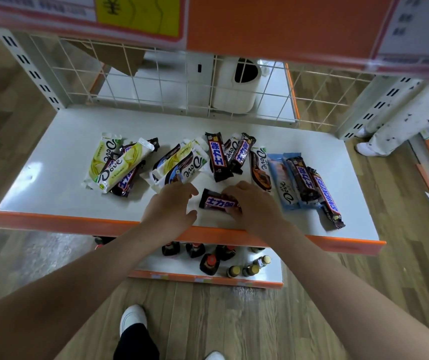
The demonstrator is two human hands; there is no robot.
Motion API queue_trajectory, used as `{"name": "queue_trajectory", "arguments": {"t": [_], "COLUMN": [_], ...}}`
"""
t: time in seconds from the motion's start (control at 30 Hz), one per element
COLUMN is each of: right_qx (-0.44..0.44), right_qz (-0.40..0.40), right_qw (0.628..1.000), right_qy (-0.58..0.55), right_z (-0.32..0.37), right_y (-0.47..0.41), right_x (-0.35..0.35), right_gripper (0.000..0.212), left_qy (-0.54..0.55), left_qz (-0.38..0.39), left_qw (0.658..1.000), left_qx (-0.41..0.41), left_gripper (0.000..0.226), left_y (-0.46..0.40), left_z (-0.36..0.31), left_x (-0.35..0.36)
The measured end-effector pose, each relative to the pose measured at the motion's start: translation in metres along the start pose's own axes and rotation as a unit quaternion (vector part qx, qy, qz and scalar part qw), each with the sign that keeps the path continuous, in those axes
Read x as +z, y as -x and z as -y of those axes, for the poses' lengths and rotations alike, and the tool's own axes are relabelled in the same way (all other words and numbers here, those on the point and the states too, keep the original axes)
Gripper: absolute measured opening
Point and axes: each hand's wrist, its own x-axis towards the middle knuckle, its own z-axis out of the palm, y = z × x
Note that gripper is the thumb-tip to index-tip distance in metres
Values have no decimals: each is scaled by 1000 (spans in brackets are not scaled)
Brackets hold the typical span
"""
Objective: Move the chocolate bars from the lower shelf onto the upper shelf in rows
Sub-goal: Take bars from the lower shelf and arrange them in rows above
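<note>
- Reaching over the orange front edge, both bare forearms stretch onto the white shelf.
- Right hand lies on a dark Snickers bar near the shelf's six o'clock edge; its fingers curl down over the bar's right end, thumb side toward the wrapper, pinching it.
- Left hand sits just beside that bar, at its nine o'clock, fingers loosely spread and bent, holding nothing, apart from the wrapper.
- Yellow Dove bars overlap dark bars in a heap toward ten o'clock of the hands.
- Mixed white Dove bars lie at twelve o'clock, touching the left fingertips' side.
- Two dark Snickers bars cross a Dove wrapper at one o'clock.
- Pale blue Dove bar and more Snickers lie side by side at three o'clock.
- Upper shelf's orange price strip runs across at twelve o'clock, overhead.
- Bottles stand on a lower shelf at six o'clock.
</note>
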Motion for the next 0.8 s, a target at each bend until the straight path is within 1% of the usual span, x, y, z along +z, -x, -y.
{"name": "queue_trajectory", "arguments": {"t": [0.1,0.2,0.3,0.37,0.4,0.43,0.5,0.57,0.6,0.7,0.8], "right_qx": [-26,-38,-27,-22,-18,-12,11,31,38,56,83], "right_qz": [0,-11,-82,-128,-131,-117,-50,3,3,-34,-54], "right_qw": [1000,999,996,991,991,993,998,997,996,993,990], "right_qy": [17,13,-16,-12,-5,6,41,73,81,102,96], "right_z": [0,3,6,9,11,13,16,18,20,25,26], "right_y": [-2,-5,-9,-17,-22,-27,-38,-43,-44,-40,-31], "right_x": [3,4,-1,-7,-9,-11,-12,-10,-8,-4,0], "right_gripper": [37,35,34,41,48,56,68,70,69,67,53], "left_qy": [-33,-62,-93,-130,-150,-164,-172,-169,-169,-178,-180], "left_qz": [-2,0,4,-2,-7,-13,-23,-32,-35,-41,-58], "left_qw": [999,996,993,988,985,983,982,983,983,982,982], "left_qx": [24,61,75,80,82,83,79,71,66,42,6], "left_gripper": [52,53,48,45,45,44,40,38,38,38,40], "left_y": [-4,-9,-12,-15,-16,-17,-18,-17,-17,-14,-12], "left_z": [-5,-10,-13,-13,-13,-12,-9,-6,-4,2,10], "left_x": [4,9,14,18,19,21,22,22,21,18,12]}}
